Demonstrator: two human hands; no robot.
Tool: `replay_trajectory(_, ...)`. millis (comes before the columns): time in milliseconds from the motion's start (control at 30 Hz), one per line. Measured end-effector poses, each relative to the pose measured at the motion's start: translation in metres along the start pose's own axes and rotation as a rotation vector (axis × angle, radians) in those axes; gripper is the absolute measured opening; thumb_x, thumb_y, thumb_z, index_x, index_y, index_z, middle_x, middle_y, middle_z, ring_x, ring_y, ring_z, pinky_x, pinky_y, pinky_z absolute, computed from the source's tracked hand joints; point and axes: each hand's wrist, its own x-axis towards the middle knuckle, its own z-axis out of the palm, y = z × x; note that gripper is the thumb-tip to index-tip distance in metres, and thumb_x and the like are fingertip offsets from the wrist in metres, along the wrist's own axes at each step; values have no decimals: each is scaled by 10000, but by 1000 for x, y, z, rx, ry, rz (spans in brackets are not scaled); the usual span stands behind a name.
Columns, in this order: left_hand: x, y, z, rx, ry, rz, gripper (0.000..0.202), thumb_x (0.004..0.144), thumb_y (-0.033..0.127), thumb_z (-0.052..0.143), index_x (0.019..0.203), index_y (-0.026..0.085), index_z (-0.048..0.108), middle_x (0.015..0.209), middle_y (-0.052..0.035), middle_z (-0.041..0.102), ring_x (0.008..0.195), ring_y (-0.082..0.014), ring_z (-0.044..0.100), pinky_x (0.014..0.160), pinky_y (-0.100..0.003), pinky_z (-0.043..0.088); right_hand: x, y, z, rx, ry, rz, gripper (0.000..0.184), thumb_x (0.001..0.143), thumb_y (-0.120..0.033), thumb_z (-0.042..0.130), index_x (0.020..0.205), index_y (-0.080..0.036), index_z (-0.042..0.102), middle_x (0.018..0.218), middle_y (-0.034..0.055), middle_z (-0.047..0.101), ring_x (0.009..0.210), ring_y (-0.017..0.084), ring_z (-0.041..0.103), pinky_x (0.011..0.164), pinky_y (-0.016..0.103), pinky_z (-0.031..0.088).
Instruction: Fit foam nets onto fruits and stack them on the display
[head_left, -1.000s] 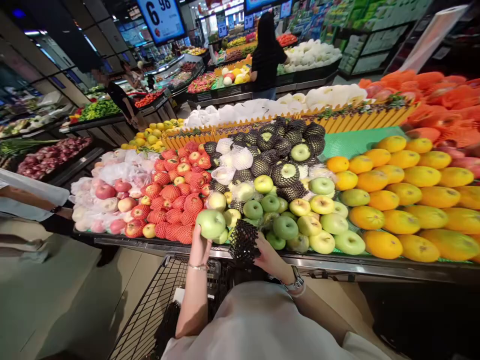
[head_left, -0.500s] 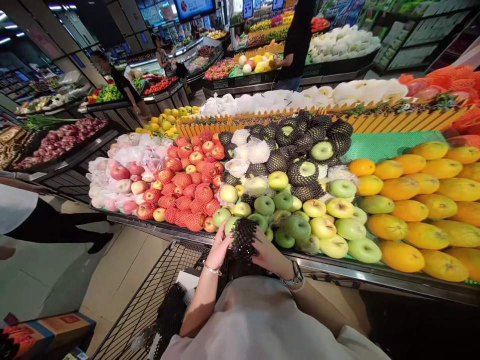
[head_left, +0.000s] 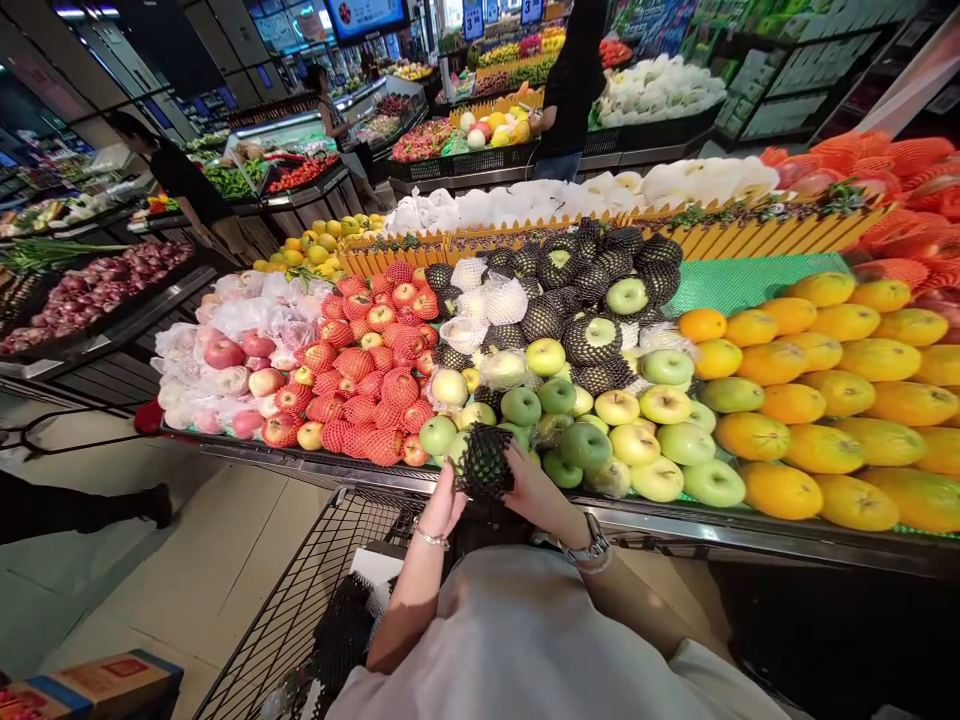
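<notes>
Between my two hands is a green apple in a black foam net point(head_left: 484, 465), held in front of my chest at the display's front edge. Green skin shows through the mesh and at its upper left. My left hand point(head_left: 444, 503) wraps the left side, the thumb toward me. On the right side my right hand point(head_left: 541, 495) grips the net, its fingertips partly hidden behind it. Just beyond lie loose green apples point(head_left: 586, 446) and several more apples in black foam nets point(head_left: 592, 342).
Red apples in red nets point(head_left: 375, 385) lie left, papayas point(head_left: 780, 490) right. A shopping cart point(head_left: 277, 610) with black netting point(head_left: 341, 620) inside stands at my left. A cardboard box point(head_left: 105, 685) sits on the floor. Other people stand or walk beyond the display and at far left.
The black net now covers more of the green apple, and both hands have shifted slightly. The view has moved a little, and people at the left have walked on.
</notes>
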Motion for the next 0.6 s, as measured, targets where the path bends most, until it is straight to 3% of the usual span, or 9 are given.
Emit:
replay_trajectory(133,0,-2,-11,208,-117,-19,899,572,623,793,1349,269,513,1521,-63,401,1483,-284,156,1225,-429,116,-1,-5,-7,-68,-79,-54,653,639,-10,541,1275,-128,449,1304,186,470,1304,341,390,1098,569,361)
replay_trajectory(233,1,1,-7,394,-196,4,952,583,472,842,1414,241,439,1524,-88,390,1475,-316,177,1226,-459,102,-1,-4,-10,-117,-143,-12,736,613,10,525,1333,-84,403,1358,216,425,1343,353,345,1105,572,354)
replay_trajectory(333,4,-2,1,485,-133,-15,934,625,392,825,1442,254,392,1509,-76,416,1457,-309,242,1221,-458,148,-3,-2,-16,-155,-191,52,747,621,5,555,1351,-45,403,1369,246,430,1357,383,336,1085,589,368)
replay_trajectory(400,4,-7,6,430,-63,-51,881,646,420,803,1424,268,417,1491,-62,445,1445,-299,278,1213,-447,190,-6,-2,-24,-85,-174,64,595,700,-75,614,1285,-75,500,1298,215,522,1286,371,443,1039,561,430)
replay_trajectory(433,4,-10,7,375,-40,-77,856,647,446,796,1406,267,442,1477,-63,465,1435,-302,301,1207,-451,212,-7,-3,-30,-5,-122,69,473,764,-144,622,1231,-111,555,1244,182,576,1226,346,511,1009,532,466)
replay_trajectory(500,4,-12,9,249,-12,-117,832,626,511,792,1359,244,504,1444,-72,503,1415,-315,337,1199,-461,241,-12,-2,-40,199,105,99,279,893,-285,552,1146,-186,613,1131,114,653,1087,279,616,938,469,525)
replay_trajectory(600,3,-8,15,72,17,-99,789,624,632,745,1283,228,583,1416,-68,535,1407,-301,357,1205,-435,247,-20,4,-47,369,487,107,273,949,-375,500,1174,-254,596,1168,78,643,1105,233,613,980,433,505)
